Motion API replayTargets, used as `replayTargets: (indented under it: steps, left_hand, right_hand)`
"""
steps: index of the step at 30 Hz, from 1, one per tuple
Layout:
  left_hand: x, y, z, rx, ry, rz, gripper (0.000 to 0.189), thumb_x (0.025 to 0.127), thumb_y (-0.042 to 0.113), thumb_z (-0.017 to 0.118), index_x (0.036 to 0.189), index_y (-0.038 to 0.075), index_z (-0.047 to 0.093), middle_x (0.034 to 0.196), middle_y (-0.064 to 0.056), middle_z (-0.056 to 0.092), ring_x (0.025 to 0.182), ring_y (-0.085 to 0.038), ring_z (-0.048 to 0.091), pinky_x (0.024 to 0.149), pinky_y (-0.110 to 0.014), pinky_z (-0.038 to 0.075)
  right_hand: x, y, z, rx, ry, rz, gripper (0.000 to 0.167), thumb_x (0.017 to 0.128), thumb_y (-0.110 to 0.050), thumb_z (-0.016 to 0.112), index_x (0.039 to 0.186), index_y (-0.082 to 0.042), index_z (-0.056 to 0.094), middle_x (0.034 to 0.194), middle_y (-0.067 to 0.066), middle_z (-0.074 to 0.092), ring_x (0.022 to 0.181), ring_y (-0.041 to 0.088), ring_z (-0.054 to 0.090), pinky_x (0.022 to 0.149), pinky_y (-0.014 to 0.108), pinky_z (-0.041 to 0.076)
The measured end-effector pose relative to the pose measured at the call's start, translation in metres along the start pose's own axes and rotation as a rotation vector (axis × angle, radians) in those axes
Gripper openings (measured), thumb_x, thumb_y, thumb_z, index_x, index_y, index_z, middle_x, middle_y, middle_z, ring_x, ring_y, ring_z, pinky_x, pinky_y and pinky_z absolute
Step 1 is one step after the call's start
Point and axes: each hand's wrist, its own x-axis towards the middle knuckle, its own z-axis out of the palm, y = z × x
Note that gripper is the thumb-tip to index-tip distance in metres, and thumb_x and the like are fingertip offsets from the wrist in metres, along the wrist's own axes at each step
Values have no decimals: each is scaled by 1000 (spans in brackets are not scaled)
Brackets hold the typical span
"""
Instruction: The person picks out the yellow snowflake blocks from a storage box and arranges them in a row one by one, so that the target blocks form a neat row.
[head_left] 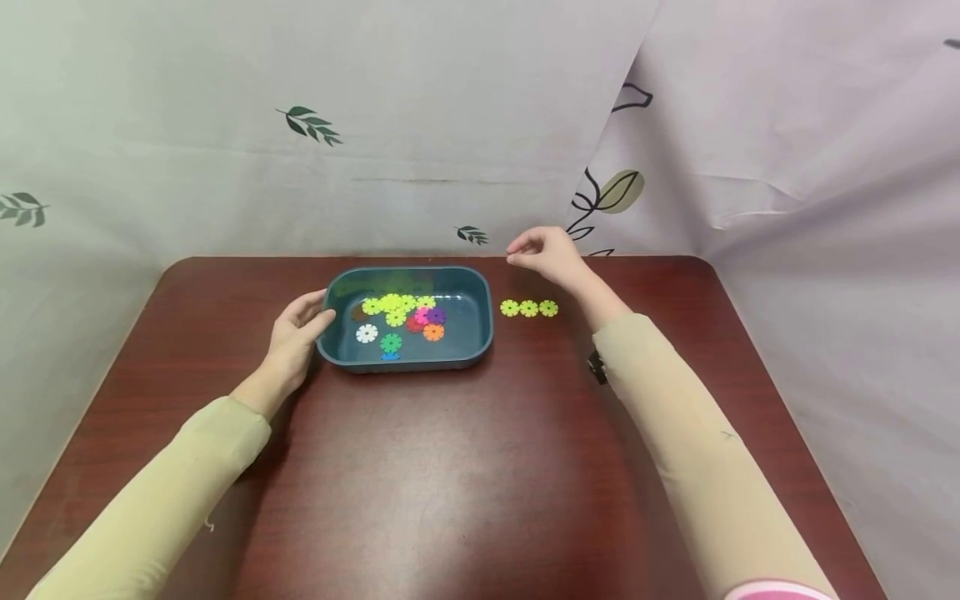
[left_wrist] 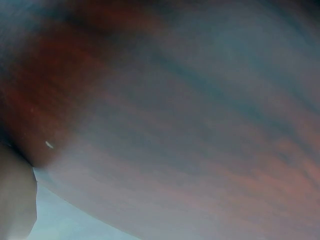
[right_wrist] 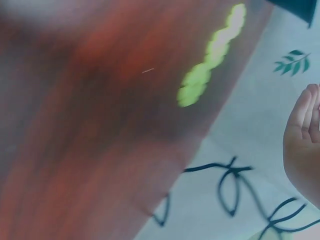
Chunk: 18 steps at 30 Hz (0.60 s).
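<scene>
In the head view a dark teal tray [head_left: 405,365] stands toward the back of the table, with several flower-edged plastic discs inside. Yellow discs [head_left: 395,307] cluster at its middle; a white disc [head_left: 367,333], a green disc [head_left: 391,342] and an orange disc [head_left: 433,332] lie nearer the front. My left hand [head_left: 294,337] grips the tray's left end, thumb over the rim. To the right of the tray, three yellow discs [head_left: 529,308] form a row on the table. Above and behind that row hovers my right hand [head_left: 551,254], fingers loosely bent toward the thumb, no disc visible between them.
The reddish-brown wooden table [head_left: 420,467] ends at the back against a pale leaf-patterned cloth [head_left: 405,192]. A small dark device [head_left: 597,367] shows at the right wrist. Part of a pink, white-rimmed object [head_left: 778,592] enters at the bottom right. The left wrist view is mostly blurred table.
</scene>
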Motion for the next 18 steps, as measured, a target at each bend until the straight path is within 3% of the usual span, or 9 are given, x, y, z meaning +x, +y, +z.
replayTargets:
  steps: [10,18]
  left_hand:
    - [1,-2,-3,-5,5,5,28,106,10,65,132,19,63,115,22,68,115,4,59,90,-10,50]
    - [1,-2,-3,-6,2,2,29,106,10,65,134,18,61,118,18,67,115,3,59,89,-10,52]
  right_hand:
    - [18,-52,29,62,-63,-68,15,95,-8,79,108,-1,79,107,16,79,87,13,68,82,25,53]
    - [24,-72,63,66,-126,-116,16,97,-11,79,109,-2,80,106,14,78,91,20,70,78,24,54]
